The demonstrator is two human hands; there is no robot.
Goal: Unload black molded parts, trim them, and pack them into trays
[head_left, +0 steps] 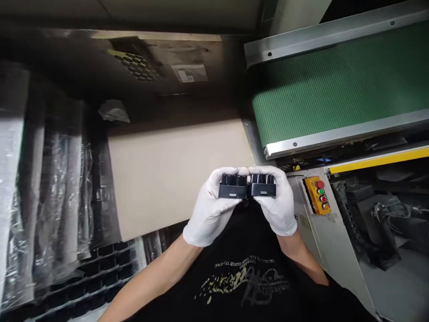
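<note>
Two small black plastic parts, each with a row of rounded dark pieces along its top, are held side by side in front of my chest. My left hand [212, 208], in a white glove, grips the left black part [233, 187]. Around the right black part [263, 185] are the fingers of my right hand [278, 201], also gloved in white. The fingertips of both hands meet or nearly meet behind the parts. Each part shows a small light rectangle on its near face.
A cardboard sheet [177, 174] lies beyond my hands. Plastic-wrapped stacks [50, 179] stand at the left, above black trays [97, 277]. A green conveyor belt [345, 85] runs at the upper right, over a yellow button box [317, 195]. Crumpled white material [114, 111] lies behind the cardboard.
</note>
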